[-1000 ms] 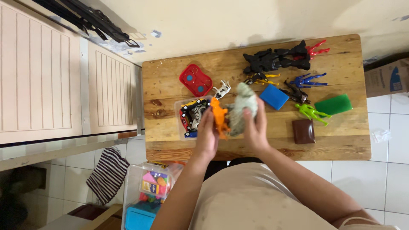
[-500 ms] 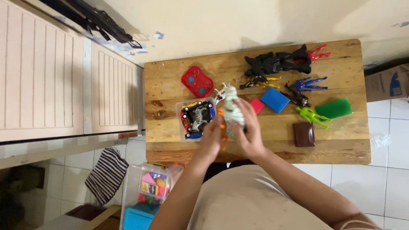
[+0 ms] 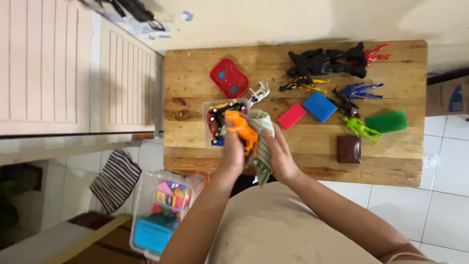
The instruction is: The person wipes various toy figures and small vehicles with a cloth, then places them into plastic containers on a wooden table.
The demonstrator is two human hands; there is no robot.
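Over the front edge of a wooden table (image 3: 391,166), my left hand (image 3: 233,152) grips an orange toy animal (image 3: 241,130). My right hand (image 3: 281,155) holds a checked greenish cloth (image 3: 263,142) pressed against the toy. Just behind them sits a small clear tub (image 3: 211,128) with toy cars in it.
On the table lie a red tray (image 3: 228,78), a white toy animal (image 3: 259,92), a pink block (image 3: 292,116), a blue block (image 3: 319,106), a green block (image 3: 387,121), a brown block (image 3: 349,149) and several figures (image 3: 326,62). A clear bin of toys (image 3: 163,208) stands on the floor at left.
Both hands with toy and cloth have drawn slightly toward me and left. The pink block, hidden a second ago, now lies uncovered.
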